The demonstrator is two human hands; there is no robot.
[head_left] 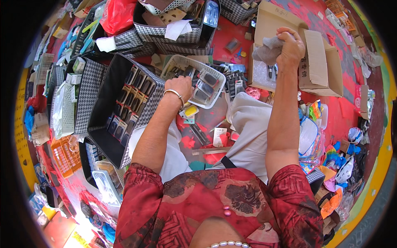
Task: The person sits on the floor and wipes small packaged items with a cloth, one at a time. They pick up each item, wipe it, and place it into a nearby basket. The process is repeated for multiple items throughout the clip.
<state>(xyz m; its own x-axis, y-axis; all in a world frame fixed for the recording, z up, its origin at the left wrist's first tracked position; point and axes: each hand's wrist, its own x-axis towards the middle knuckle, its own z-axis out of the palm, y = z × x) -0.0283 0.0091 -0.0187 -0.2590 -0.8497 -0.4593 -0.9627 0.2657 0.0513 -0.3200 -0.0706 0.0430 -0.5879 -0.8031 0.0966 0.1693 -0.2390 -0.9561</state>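
My right hand (290, 47) is raised at the upper right, its fingers closed on a crumpled grey cloth (268, 50). The cloth hangs over an open cardboard box (278, 20). My left hand (179, 87), with a bangle on its wrist, is closed at the near left rim of a white plastic basket (220, 87). Its fingertips are partly hidden there. Inside the basket lie several dark packaged items (205, 87), some under clear plastic. Left of that hand, a houndstooth fabric bin (147, 108) leans with rows of dark carded goods (129, 99) showing.
More houndstooth bins (173, 35) stand at the back, beside a red plastic bag (117, 15). An orange basket (66, 155) is at the left. A second cardboard box (331, 68) sits at the right. Colourful packets (343, 159) lie below it. Small packages litter the red floor.
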